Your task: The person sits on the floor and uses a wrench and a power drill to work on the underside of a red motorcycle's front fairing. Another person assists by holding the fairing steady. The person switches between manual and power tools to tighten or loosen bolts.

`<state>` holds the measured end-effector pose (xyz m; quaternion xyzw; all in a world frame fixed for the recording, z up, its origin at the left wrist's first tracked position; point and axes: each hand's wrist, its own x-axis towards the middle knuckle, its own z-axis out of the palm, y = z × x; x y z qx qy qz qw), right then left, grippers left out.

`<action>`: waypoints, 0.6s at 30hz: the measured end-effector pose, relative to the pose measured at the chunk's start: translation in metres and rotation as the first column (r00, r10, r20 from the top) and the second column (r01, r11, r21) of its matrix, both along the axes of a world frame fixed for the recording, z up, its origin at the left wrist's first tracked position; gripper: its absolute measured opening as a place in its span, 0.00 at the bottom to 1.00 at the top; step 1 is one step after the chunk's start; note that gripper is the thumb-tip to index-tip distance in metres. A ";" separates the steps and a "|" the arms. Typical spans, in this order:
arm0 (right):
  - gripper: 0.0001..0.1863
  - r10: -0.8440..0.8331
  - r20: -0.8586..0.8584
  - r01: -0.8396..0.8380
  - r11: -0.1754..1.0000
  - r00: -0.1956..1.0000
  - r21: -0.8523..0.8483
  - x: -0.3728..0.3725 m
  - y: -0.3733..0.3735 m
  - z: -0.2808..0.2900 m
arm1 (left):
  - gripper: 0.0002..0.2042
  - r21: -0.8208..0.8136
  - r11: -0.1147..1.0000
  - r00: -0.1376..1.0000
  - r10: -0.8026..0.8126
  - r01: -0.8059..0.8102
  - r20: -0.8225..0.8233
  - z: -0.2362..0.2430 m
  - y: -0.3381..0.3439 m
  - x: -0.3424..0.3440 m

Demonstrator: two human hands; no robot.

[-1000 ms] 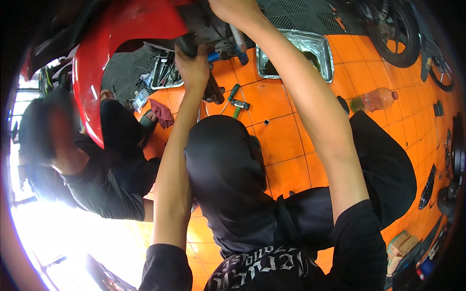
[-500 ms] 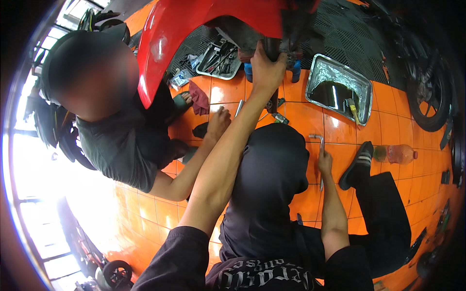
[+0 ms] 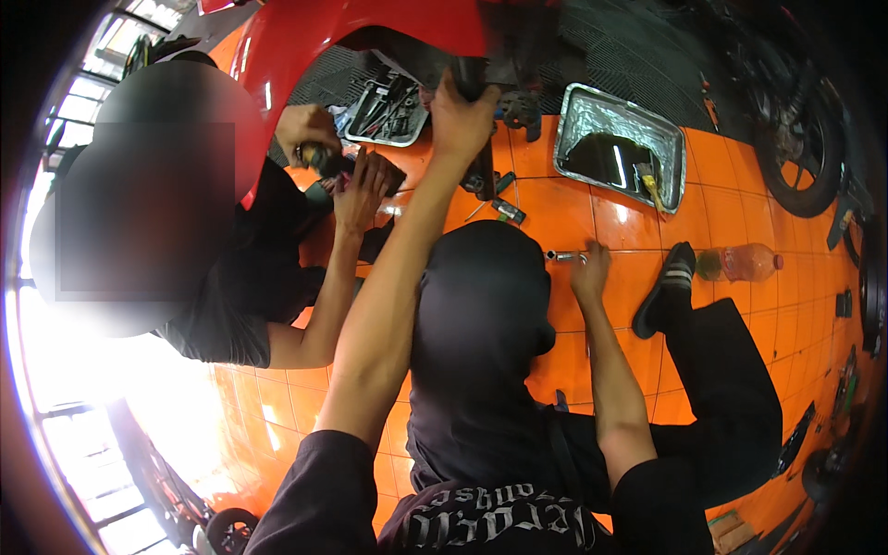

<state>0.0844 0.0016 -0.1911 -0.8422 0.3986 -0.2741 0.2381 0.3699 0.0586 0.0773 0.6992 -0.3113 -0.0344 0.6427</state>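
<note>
My left hand (image 3: 461, 116) reaches up under the red motorcycle bodywork (image 3: 324, 28), its fingers wrapped round a dark fork leg (image 3: 479, 171). Low on the right, my right hand (image 3: 590, 270) closes on a silver L-shaped wrench (image 3: 561, 256). One end of the wrench points left toward my bent, black-clad knee (image 3: 481, 296); the rest is partly hidden by my fingers. To my left, a co-worker's two hands (image 3: 361, 194) hold a dark tool (image 3: 324, 159) with a yellowish part, near the bodywork. The kind of tool is unclear.
A metal pan (image 3: 592, 106) holds dark liquid and a yellow-handled brush (image 3: 651, 190). Further left stands a tray (image 3: 398, 141) of tools. A small dark-green object (image 3: 509, 211) lies on the orange tiles. My sandalled foot (image 3: 668, 291), a plastic bottle (image 3: 745, 263) and a motorcycle wheel (image 3: 797, 176) are at right.
My right hand has moved up toward my knee, turning the wrench leftward. The co-worker's hands have risen and now hold the dark tool. My left hand keeps its grip; the whole view has shifted.
</note>
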 end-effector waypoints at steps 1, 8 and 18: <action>0.14 0.048 0.100 -0.050 0.999 0.994 0.021 0.018 -0.004 0.013 | 0.20 0.019 1.000 1.000 -0.024 0.024 0.002 -0.004 -0.002 0.001; 0.19 0.759 0.012 -0.658 0.556 0.651 0.508 0.102 0.016 0.140 | 0.15 0.307 0.935 0.983 -0.184 0.179 -0.011 0.019 0.021 0.016; 0.41 0.585 0.535 -0.759 0.237 0.610 0.606 0.118 0.095 0.152 | 0.15 0.502 0.814 0.954 -0.286 0.292 -0.090 0.041 0.023 0.029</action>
